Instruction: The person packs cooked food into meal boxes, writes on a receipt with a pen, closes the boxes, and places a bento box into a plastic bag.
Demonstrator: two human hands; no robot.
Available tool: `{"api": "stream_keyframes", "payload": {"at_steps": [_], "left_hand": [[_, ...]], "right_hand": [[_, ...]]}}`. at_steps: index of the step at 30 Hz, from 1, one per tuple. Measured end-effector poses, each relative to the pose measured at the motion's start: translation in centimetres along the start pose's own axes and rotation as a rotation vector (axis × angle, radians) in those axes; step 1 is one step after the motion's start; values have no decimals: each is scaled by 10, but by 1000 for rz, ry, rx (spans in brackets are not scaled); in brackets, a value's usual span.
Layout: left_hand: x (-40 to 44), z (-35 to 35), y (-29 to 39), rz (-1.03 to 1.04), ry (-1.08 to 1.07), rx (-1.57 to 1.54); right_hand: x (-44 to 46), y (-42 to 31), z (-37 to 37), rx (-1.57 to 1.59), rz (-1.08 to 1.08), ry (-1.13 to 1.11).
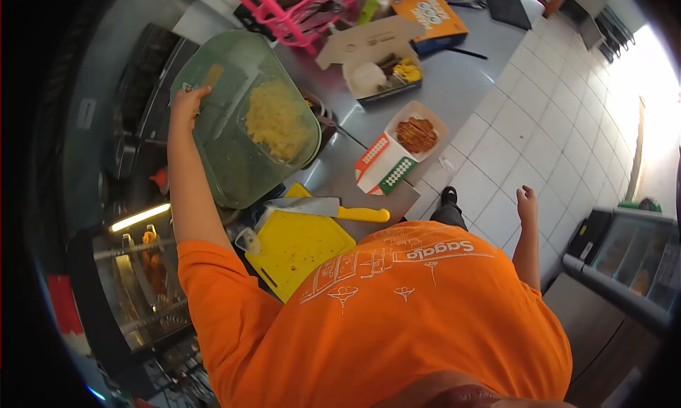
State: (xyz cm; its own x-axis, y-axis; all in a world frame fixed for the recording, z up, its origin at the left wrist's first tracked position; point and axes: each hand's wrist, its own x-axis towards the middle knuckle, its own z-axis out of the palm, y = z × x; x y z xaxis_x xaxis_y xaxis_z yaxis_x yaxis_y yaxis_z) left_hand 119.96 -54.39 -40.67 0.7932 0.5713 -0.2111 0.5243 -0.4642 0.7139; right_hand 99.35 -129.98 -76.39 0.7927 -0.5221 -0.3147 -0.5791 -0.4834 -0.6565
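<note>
My left hand (pixel 187 106) grips the far-left edge of a green translucent plastic tub (pixel 230 163); the thumb lies over the rim and the other fingers are partly hidden. Pale yellow shredded food (pixel 275 119) shows in the tub. A tan strip (pixel 213 75) lies near my thumb; I cannot tell what it is. My right hand (pixel 526 204) hangs out to the side over the floor, its fingers curled, with nothing visible in them. Below the tub, a yellow-handled knife (pixel 363 214) rests across a yellow cutting board (pixel 296 243).
A paper box with a browned, sliced piece of food (pixel 416 135) stands near the counter edge. Behind it is an open carton (pixel 369 80) with several foods. A pink basket (pixel 294 18) and an orange box (pixel 430 19) sit farther back. A lit display case (pixel 138 280) is at left.
</note>
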Motion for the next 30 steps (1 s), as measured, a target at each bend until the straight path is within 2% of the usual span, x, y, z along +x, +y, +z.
{"api": "stream_keyframes", "payload": {"at_steps": [6,9,11,12,15,17,18,21,23,24,25,26,27,28,30], "left_hand": [[124,74,-30,-138,-109,114],[94,104,-15,-101,-52,169],[148,95,-49,-162,-121,77],[165,94,-61,-196,-150,29],[141,92,-66,-329,-74,-18],[135,86,-71,-333,-138,-77],[125,85,-70,-338,-167,-106],[61,96,-48,-208,57,108],[1,117,-45,-120,87,-81],[-41,143,-31,-55,299,45],[-72,155,-31,0,211,-43],[-76,148,-71,19,281,8],[-124,174,-68,88,530,234],[-161,184,-75,176,592,551],[-224,181,-121,192,581,813]], "right_hand": [[-47,85,-52,-72,204,66],[-76,108,-63,-54,302,90],[-92,113,-66,-41,391,89],[-94,122,-66,-32,384,77],[-83,150,-60,-3,359,21],[-65,158,-58,31,354,-38],[-54,155,-55,21,304,8],[2,136,-56,-80,254,-150],[33,124,-42,-79,257,-232],[57,120,-31,-68,250,-260],[75,130,-9,-43,209,-294],[90,139,13,-57,149,-342],[105,148,36,-147,138,-423],[118,153,59,-231,124,-505],[130,157,100,-502,-45,-588]]}}
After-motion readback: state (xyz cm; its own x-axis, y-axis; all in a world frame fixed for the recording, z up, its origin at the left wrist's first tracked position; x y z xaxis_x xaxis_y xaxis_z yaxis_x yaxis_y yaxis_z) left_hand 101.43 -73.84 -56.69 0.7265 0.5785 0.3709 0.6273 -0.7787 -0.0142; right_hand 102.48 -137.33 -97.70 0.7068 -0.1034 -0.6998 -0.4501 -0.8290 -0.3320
